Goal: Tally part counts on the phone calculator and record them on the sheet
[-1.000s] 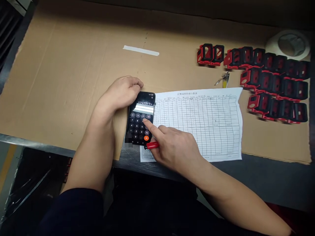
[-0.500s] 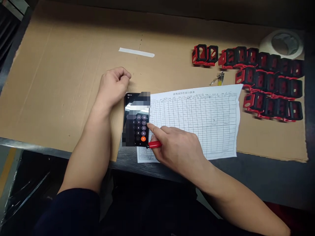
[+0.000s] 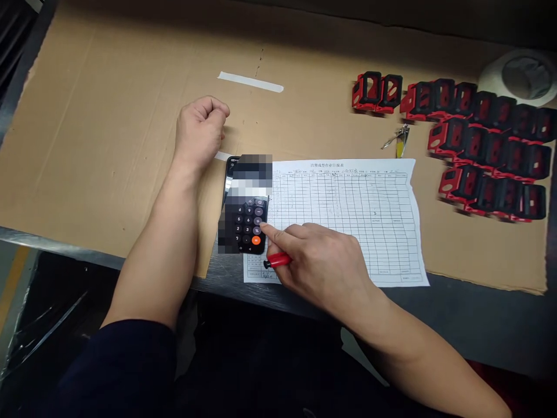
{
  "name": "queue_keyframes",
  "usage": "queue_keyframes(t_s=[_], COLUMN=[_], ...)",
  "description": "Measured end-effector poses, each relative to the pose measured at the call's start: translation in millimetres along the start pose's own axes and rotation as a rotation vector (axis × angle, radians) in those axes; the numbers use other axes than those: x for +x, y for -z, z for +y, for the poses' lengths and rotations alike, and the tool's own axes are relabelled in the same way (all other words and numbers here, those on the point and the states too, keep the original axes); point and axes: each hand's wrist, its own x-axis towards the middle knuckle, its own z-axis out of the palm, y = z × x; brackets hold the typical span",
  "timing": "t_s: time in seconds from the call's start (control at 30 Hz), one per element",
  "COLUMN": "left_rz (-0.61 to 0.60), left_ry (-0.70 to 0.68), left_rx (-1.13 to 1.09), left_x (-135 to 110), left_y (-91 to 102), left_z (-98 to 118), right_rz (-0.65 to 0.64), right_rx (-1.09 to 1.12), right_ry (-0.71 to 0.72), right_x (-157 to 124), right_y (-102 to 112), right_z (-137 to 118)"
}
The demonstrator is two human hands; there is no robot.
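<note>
A black phone (image 3: 246,223) with a calculator keypad on its screen lies on the cardboard sheet (image 3: 108,128), its right edge over a printed form (image 3: 348,215). My right hand (image 3: 322,264) grips a red pen (image 3: 277,260) under its curled fingers, and its index fingertip touches the keypad near the phone's right edge. My left hand (image 3: 201,130) rests as a loose fist on the cardboard just above and left of the phone, not touching it.
Several red-and-black plastic parts (image 3: 478,145) lie in rows at the right. A roll of white tape (image 3: 520,75) sits at the far right corner, small metal clippers (image 3: 398,139) above the form, a strip of tape (image 3: 250,82) on the cardboard.
My left hand has let go of the phone's top and drawn up and left into a fist. My right index finger has slid lower on the keypad.
</note>
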Motion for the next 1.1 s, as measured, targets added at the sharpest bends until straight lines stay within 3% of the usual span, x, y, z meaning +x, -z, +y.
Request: queue_keyframes(t_s=[0.27,0.4,0.53,0.73,1.1], left_rz=[0.076,0.098,0.022,-0.029,-0.112], left_ry=[-0.012,-0.082,-0.156,-0.158,-0.154], left_rx=[-0.012,0.026,0.065,0.138,0.301], left_x=[-1,-4,-8,-10,-22], left_y=[-4.8,-5.9,-8.1,-8.8,-3.4], left_z=[0,-2,-2,-2,13], right_rz=[-0.097,-0.105,-0.107,-0.298,-0.262], right_rx=[-0.002,-0.017,-0.112,-0.213,-0.236], right_ry=[-0.023,-0.056,-0.154,-0.177,-0.121], right_x=[5,2,-3,-3,-6], right_y=[-1,6,18,24,21], right_z=[-6,-6,1,6,-5])
